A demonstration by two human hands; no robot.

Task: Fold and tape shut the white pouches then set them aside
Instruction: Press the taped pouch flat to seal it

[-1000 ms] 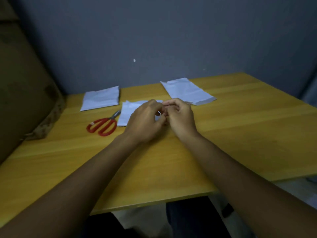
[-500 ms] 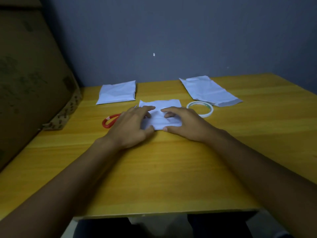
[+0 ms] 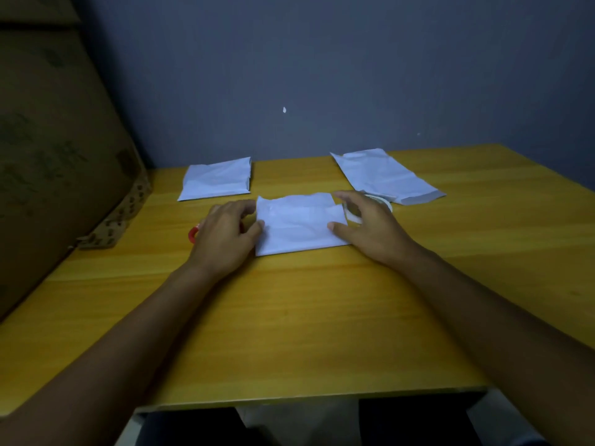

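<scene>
Folded pouch [image 3: 299, 223] lies flat mid-counter, toward the far edge. Left hand [image 3: 222, 233] grip: thumb on the pouch's left edge, fingers loosely curved, nothing clamped. Right hand [image 3: 367, 223] grip: thumb on the right edge, fingers spread apart over the tape roll [image 3: 381, 202] just behind.

Risks:
- fold springs open if either thumb lifts before tape is on; can't tell if any is stuck yet
- right hand could knock the roll under the unfolded pouch [image 3: 386, 177] at far right
- scissors [image 3: 194, 234] are mostly hidden under the left hand, easy to snag

Finished pouch [image 3: 216, 179] sits far left, well apart.
</scene>
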